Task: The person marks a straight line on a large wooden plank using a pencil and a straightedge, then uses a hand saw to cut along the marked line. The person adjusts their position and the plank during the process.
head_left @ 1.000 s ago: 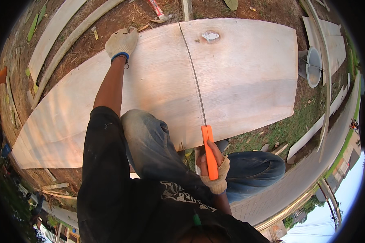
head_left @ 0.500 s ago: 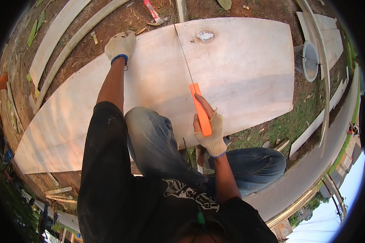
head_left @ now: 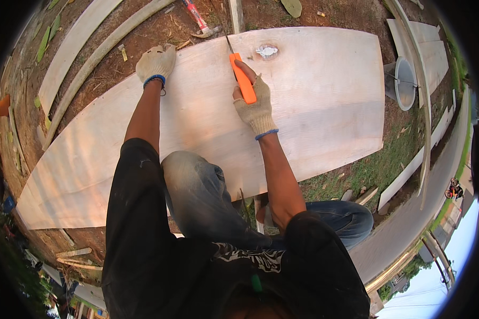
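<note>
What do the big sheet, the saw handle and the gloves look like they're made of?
Sheet: thin plywood by the look, pale bare wood with faint grain and no finish showing.
Saw handle: probably moulded plastic, smooth and bright orange.
Gloves on the left hand and right hand: knitted, likely cotton, off-white ribbed weave with blue cuff trim.

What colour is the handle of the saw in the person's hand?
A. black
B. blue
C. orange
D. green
C: the right hand, in a knit glove, grips a bright orange handle of the saw over the big wooden board.
</note>
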{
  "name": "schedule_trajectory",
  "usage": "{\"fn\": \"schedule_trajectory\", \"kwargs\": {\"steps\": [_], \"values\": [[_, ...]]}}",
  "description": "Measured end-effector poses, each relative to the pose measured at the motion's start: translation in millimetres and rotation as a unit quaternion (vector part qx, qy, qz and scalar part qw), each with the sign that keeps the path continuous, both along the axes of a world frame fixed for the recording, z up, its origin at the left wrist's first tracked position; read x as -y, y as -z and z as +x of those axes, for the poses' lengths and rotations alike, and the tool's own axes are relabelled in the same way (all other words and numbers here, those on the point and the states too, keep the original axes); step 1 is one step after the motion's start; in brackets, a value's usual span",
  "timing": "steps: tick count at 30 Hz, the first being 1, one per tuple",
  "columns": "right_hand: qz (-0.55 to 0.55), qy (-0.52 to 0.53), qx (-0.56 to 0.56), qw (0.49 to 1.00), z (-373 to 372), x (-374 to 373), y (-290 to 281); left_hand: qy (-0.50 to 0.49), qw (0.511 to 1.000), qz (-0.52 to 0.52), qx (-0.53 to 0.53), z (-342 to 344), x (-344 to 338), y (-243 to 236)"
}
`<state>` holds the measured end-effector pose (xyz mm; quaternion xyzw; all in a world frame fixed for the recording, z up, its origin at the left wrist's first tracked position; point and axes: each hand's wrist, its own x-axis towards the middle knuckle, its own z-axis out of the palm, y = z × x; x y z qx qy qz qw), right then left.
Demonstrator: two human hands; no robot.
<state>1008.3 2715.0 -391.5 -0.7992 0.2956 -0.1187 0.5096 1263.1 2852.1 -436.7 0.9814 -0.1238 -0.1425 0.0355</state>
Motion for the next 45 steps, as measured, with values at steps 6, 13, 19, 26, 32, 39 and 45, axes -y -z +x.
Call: {"fn": "schedule_trajectory", "kwargs": {"steps": [6,13,19,26,32,39,45], "values": [[-0.042,-0.022,0.020,0.999,-210.0,-117.6,-88.7,-0.042,0.999,0.019,-0.019,3.3,-30.0,-20.8],[0.017,-0.016,0.025,0.999,-22.3,-12.7,-29.3,-0.012,1.000,0.003,-0.001,1.7,-3.8,-2.8],[0.030,-0.034,-0.055,0.997,-183.8,-107.9,-122.2,-0.036,0.999,0.016,0.004,5.9,-32.1,-16.3],[0.023,-0.020,0.008,1.000,-39.0,-26.4,-41.0,-0.030,0.999,0.002,-0.011,-7.4,-17.6,-2.9],[-0.086,-0.066,-0.041,0.993,-170.4,-92.8,-111.3,-0.025,0.999,0.021,0.010,5.5,-36.3,-13.9],[0.036,-0.030,-0.055,0.997,-54.6,-29.3,-45.0,-0.033,0.999,0.006,0.008,-1.5,-17.8,-0.4],[0.060,-0.041,-0.065,0.995,-156.3,-75.7,-117.5,-0.049,0.998,0.024,-0.010,7.8,-35.1,-10.6]]}}
